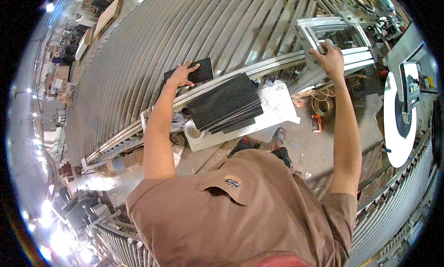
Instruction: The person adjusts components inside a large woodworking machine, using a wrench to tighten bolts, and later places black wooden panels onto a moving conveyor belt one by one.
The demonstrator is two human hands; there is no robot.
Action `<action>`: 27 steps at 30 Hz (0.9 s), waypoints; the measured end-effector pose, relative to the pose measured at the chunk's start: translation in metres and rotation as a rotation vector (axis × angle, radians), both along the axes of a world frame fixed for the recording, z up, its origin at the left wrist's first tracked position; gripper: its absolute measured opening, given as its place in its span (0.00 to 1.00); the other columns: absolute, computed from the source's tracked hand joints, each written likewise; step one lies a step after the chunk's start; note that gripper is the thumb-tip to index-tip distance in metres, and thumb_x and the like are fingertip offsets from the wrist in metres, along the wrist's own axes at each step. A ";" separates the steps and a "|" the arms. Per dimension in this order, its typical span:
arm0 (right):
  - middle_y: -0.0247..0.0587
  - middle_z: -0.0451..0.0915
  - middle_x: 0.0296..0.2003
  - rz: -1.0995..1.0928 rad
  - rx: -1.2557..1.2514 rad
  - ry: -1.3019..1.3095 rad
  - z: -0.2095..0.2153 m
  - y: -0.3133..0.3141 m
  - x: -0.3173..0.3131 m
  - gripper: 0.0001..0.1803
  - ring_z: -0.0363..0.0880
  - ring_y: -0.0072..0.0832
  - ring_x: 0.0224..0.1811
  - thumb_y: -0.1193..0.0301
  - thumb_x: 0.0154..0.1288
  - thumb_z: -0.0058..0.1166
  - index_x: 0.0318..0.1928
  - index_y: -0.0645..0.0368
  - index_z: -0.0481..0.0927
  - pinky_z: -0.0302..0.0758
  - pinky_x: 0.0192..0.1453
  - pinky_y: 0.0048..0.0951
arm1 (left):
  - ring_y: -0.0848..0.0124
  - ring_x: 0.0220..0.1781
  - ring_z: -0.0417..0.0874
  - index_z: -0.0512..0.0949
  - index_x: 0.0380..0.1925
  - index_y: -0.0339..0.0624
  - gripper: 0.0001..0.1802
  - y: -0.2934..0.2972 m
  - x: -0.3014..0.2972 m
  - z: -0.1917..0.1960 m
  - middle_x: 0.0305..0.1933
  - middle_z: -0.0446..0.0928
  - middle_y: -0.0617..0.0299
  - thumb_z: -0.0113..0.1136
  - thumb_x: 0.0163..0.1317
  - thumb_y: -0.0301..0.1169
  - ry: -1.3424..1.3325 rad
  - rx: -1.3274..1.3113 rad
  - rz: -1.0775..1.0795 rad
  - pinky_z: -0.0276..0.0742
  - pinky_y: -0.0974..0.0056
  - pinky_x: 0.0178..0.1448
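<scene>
Both hands were out over the roller conveyor (pixel 185 31): your left hand (pixel 182 74) lay flat on one black sheet (pixel 200 71) placed there, your right hand (pixel 329 58) gripped the aluminium frame (pixel 323 24), while a stack of black sheets (pixel 226 105) waited on the white stand (pixel 277 107) below.

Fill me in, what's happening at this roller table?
A person in a brown shirt stands at a roller conveyor. The left hand lies flat on a black sheet resting on the rollers. The right hand grips an aluminium frame at the conveyor's edge rail. A stack of black sheets sits on a white stand just below the rail.
</scene>
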State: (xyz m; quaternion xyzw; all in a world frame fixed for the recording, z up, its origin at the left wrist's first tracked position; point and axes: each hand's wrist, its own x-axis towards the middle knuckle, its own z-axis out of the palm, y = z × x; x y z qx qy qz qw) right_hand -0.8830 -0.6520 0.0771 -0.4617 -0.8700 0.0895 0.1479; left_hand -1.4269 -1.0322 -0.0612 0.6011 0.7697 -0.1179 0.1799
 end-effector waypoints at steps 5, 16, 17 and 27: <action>0.55 0.90 0.53 -0.005 -0.026 0.025 0.001 0.009 0.005 0.45 0.83 0.53 0.64 0.31 0.61 0.67 0.63 0.55 0.88 0.72 0.77 0.50 | 0.43 0.82 0.70 0.74 0.79 0.59 0.28 0.027 0.024 0.002 0.81 0.71 0.43 0.58 0.82 0.42 -0.229 0.000 0.066 0.67 0.44 0.85; 0.53 0.88 0.56 -0.069 -0.154 0.111 0.003 0.000 0.015 0.42 0.79 0.51 0.70 0.35 0.59 0.70 0.62 0.55 0.88 0.69 0.81 0.48 | 0.44 0.80 0.73 0.75 0.76 0.40 0.37 0.018 0.189 0.077 0.77 0.76 0.42 0.62 0.78 0.54 -0.271 0.532 0.327 0.64 0.47 0.85; 0.53 0.88 0.54 -0.048 -0.128 0.147 0.004 -0.001 0.013 0.41 0.79 0.51 0.69 0.36 0.59 0.69 0.61 0.54 0.89 0.68 0.82 0.48 | 0.43 0.81 0.71 0.74 0.78 0.43 0.42 0.005 0.203 0.082 0.78 0.75 0.40 0.62 0.76 0.61 -0.224 0.533 0.264 0.62 0.46 0.86; 0.55 0.90 0.55 -0.012 -0.119 0.203 0.006 -0.009 -0.002 0.39 0.81 0.51 0.69 0.38 0.56 0.67 0.60 0.53 0.90 0.61 0.88 0.47 | 0.35 0.85 0.59 0.51 0.88 0.47 0.76 -0.045 0.235 0.063 0.85 0.57 0.32 0.70 0.50 0.80 -0.046 0.274 0.168 0.57 0.33 0.86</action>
